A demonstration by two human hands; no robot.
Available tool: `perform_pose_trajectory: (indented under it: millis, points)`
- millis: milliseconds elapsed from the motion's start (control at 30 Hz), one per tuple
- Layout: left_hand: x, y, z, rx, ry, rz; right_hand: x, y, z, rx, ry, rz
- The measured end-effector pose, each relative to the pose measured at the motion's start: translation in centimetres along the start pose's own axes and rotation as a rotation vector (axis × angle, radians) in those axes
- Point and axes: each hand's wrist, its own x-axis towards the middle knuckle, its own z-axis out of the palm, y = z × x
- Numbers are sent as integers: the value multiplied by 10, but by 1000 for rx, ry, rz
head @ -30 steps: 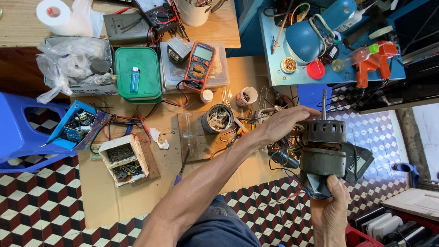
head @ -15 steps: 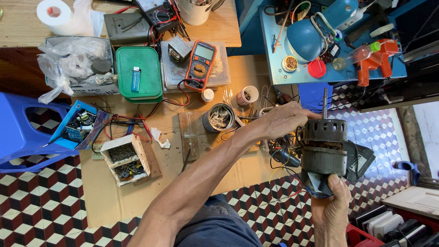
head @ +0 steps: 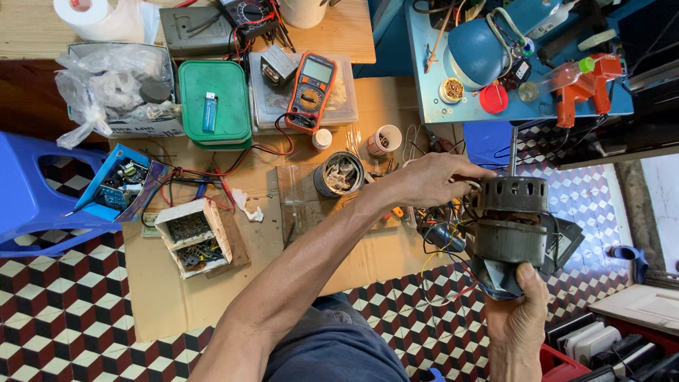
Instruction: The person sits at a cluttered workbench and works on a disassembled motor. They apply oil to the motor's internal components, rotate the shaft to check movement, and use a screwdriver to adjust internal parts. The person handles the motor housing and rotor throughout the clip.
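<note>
A dark grey electric motor (head: 511, 226) with a vented round housing and a thin shaft hangs above the chequered floor at the right. My right hand (head: 520, 315) grips its lower end from below. My left hand (head: 431, 180) reaches across from the left, fingers closed at the motor's upper rim where loose coloured wires (head: 442, 237) trail out. What the fingers pinch there is hidden.
A sheet of cardboard (head: 177, 290) on the floor carries an orange multimeter (head: 311, 88), a green lidded box (head: 212, 99), a tin of scraps (head: 338, 173), a small cup (head: 384, 139) and a divided parts box (head: 192, 237). A blue stool (head: 35, 205) stands left, a blue shelf (head: 495, 110) behind.
My left hand has shifted slightly right, closer onto the motor's upper rim. The motor and my right hand stay nearly still.
</note>
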Motion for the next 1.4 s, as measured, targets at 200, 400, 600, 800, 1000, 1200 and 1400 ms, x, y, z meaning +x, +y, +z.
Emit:
perform_pose_trajectory:
  millis: [200, 400, 600, 800, 1000, 1200, 1400]
  points:
    - [-2, -2, 0, -13, 8, -5, -1, -3, 8, 21, -25, -26]
    - [-4, -2, 2, -113, 19, -11, 0, -6, 10, 4, 20, -10]
    - [-5, -3, 11, -291, 69, 42, 3, -10, 10, 43, -34, -13]
    - [-5, 2, 16, -346, 92, 43, 3, -11, 2, 31, -19, 16]
    - [-15, 13, 22, -328, 139, 29, 2, -10, -15, 40, -45, 19]
    - [-22, 20, 32, -263, 176, 13, 2, -10, -29, 19, -51, 15]
    - [-20, 20, 46, -346, 188, 44, 2, -14, -40, 17, -62, 38]
